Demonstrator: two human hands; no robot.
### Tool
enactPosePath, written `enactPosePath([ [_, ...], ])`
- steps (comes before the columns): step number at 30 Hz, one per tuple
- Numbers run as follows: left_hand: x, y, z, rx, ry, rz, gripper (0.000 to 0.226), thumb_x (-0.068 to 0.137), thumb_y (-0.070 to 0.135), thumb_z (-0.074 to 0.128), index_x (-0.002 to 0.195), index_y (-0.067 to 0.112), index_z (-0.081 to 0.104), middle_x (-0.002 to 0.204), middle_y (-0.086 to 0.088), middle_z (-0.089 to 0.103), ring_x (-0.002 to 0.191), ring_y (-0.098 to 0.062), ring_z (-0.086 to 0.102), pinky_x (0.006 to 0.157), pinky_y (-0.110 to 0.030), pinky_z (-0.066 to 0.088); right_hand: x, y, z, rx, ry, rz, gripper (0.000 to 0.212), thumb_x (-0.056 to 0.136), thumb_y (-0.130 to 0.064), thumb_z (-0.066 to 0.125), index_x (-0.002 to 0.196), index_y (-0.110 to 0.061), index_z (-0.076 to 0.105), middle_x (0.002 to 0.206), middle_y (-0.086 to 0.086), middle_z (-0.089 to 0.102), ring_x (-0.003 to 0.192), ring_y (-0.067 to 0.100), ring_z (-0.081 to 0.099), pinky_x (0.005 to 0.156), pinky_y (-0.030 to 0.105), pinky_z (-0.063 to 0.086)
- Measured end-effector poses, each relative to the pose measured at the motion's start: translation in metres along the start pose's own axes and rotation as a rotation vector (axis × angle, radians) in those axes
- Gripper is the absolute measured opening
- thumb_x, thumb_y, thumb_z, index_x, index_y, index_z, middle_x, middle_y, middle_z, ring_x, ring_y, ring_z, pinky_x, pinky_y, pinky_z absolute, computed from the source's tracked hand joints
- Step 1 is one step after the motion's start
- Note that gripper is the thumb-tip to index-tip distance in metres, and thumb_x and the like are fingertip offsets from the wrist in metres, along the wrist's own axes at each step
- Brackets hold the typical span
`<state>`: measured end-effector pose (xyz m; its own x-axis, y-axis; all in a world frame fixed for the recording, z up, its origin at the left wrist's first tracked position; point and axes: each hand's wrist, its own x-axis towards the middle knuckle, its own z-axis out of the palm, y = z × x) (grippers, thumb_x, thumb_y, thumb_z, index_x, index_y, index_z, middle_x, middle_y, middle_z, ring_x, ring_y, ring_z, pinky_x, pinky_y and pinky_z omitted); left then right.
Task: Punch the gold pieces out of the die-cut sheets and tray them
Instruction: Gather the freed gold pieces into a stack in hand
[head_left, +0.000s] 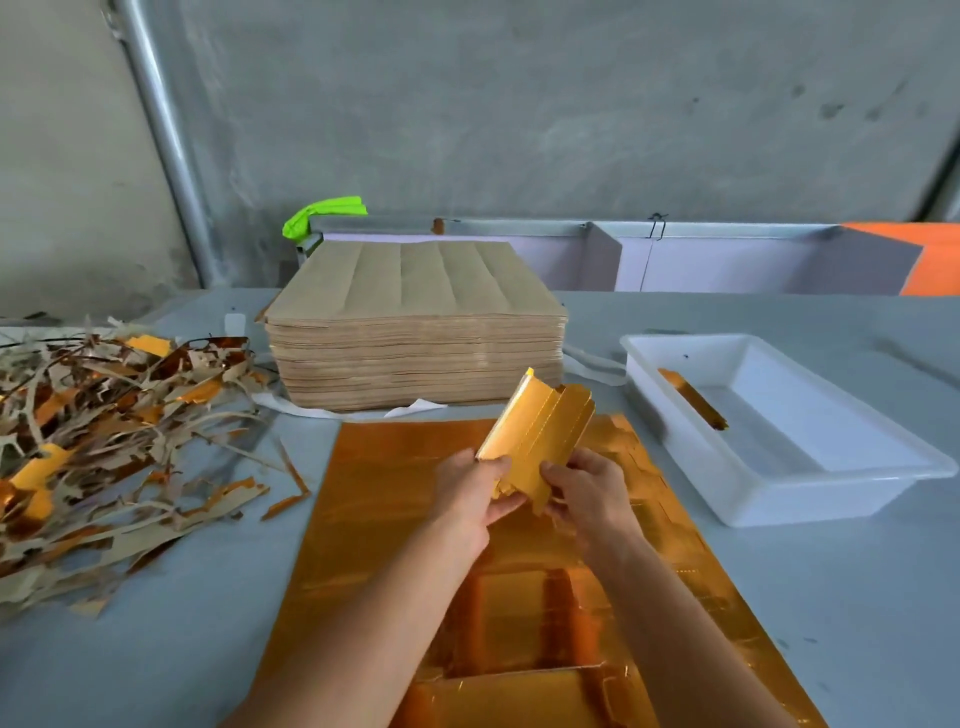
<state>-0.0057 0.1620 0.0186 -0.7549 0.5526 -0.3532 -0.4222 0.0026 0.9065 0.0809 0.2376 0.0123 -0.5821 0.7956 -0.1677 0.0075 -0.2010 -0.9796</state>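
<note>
Both hands hold one bunch of gold pieces (537, 423) up in the air. The left hand (475, 493) grips its near left edge, and the right hand (584, 493) pinches its near right edge. Under them a big gold die-cut sheet (395, 519) lies flat on the grey surface (182, 649). A white tray (779, 499) sits to the right with one gold piece (693, 399) inside. A tall stack of brown sheets (415, 332) stands behind. A scrap pile (104, 431) lies on the left.

Two bare arms, no sleeves

Left hand (470, 493) and right hand (587, 491) bare too, with no gloves, rings or watch; short plain nails; both above the gold sheet (374, 519).
</note>
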Motion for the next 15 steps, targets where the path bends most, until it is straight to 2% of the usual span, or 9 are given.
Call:
enactPosePath([
  [2, 0.005, 0.006, 0.01, 0.139, 0.005, 0.052, 0.009, 0.088, 0.01, 0.064, 0.094, 0.014, 0.059, 0.102, -0.01, 0.063, 0.091, -0.025, 0.063, 0.075, -0.036, 0.058, 0.007, -0.011, -0.012, -0.074, 0.007, -0.028, 0.01, 0.096, -0.008, 0.052, 0.1, -0.012, 0.06, 0.086, 0.004, 0.069, 0.075, 0.02, 0.067, 0.062, 0.028, 0.055],
  [4, 0.011, 0.013, 0.02, 0.231, -0.023, 0.108, 0.002, 0.09, 0.016, 0.063, 0.09, 0.016, 0.061, 0.095, -0.007, 0.067, 0.086, -0.021, 0.065, 0.078, -0.037, 0.057, 0.013, -0.023, -0.024, -0.155, 0.014, -0.052, 0.012, 0.096, -0.01, 0.053, 0.093, -0.02, 0.059, 0.083, 0.0, 0.068, 0.073, 0.016, 0.068, 0.056, 0.024, 0.054],
  [7, 0.02, 0.018, 0.039, 0.29, -0.081, 0.124, 0.005, 0.092, 0.012, 0.06, 0.087, 0.013, 0.063, 0.088, -0.007, 0.069, 0.081, -0.019, 0.066, 0.072, -0.033, 0.056, 0.027, -0.037, -0.039, -0.217, 0.065, -0.085, 0.01, 0.096, -0.012, 0.053, 0.098, -0.022, 0.055, 0.088, 0.001, 0.067, 0.074, 0.015, 0.067, 0.055, 0.022, 0.049],
  [11, 0.032, 0.022, 0.073, 0.17, -0.037, 0.08, 0.007, 0.089, 0.004, 0.061, 0.095, 0.004, 0.064, 0.087, -0.012, 0.068, 0.079, -0.023, 0.064, 0.078, -0.04, 0.055, 0.044, -0.048, -0.05, -0.161, 0.179, -0.122, 0.023, 0.094, -0.012, 0.057, 0.116, -0.015, 0.055, 0.1, 0.005, 0.064, 0.081, 0.018, 0.066, 0.052, 0.02, 0.052],
  [13, 0.036, 0.025, 0.09, 0.129, -0.043, 0.088, 0.006, 0.089, 0.003, 0.061, 0.084, 0.007, 0.063, 0.081, -0.01, 0.066, 0.075, -0.022, 0.064, 0.075, -0.038, 0.056, 0.051, -0.054, -0.055, -0.169, 0.171, -0.144, 0.02, 0.092, -0.008, 0.058, 0.111, -0.015, 0.055, 0.096, 0.003, 0.065, 0.079, 0.018, 0.067, 0.054, 0.023, 0.055],
  [15, 0.04, 0.028, 0.108, 0.106, -0.082, 0.099, 0.009, 0.088, 0.003, 0.063, 0.08, 0.007, 0.062, 0.083, -0.011, 0.066, 0.079, -0.024, 0.065, 0.077, -0.04, 0.057, 0.059, -0.064, -0.067, -0.185, 0.187, -0.17, 0.021, 0.09, -0.002, 0.058, 0.106, -0.016, 0.057, 0.093, 0.004, 0.066, 0.079, 0.021, 0.069, 0.06, 0.028, 0.058],
])
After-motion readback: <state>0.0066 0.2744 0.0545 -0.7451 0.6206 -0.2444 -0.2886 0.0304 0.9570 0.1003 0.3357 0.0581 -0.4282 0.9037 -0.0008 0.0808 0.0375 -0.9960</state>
